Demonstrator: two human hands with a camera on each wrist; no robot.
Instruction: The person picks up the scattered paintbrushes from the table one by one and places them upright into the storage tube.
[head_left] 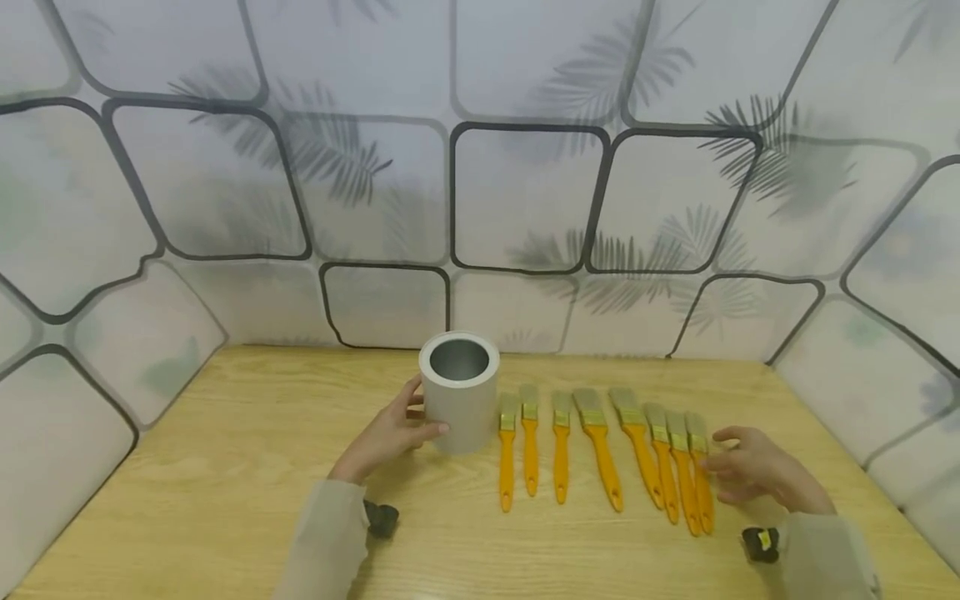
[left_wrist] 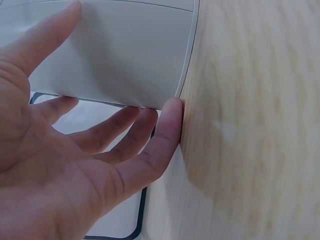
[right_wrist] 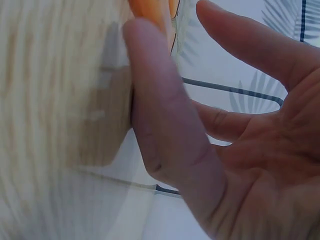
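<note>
A white cylindrical can (head_left: 463, 417) with a grey, open inside stands upright on the wooden table. My left hand (head_left: 393, 433) holds it from the left side, the thumb on its front and the fingers round behind. In the left wrist view the can's wall (left_wrist: 130, 55) shows between the thumb and the fingertips, close to the tabletop. At the right end of a row of paintbrushes (head_left: 597, 442), my right hand (head_left: 761, 468) has its fingers loosely bent beside the last brush (head_left: 702, 479). An orange handle (right_wrist: 150, 12) appears just past a fingertip in the right wrist view.
The brushes lie side by side, bristles toward the back, right of the can; the rightmost ones are bunched together. Patterned fabric walls (head_left: 525, 200) rise behind and at both sides of the table (head_left: 225, 500). Dark wrist devices (head_left: 761, 544) hang at both sleeves.
</note>
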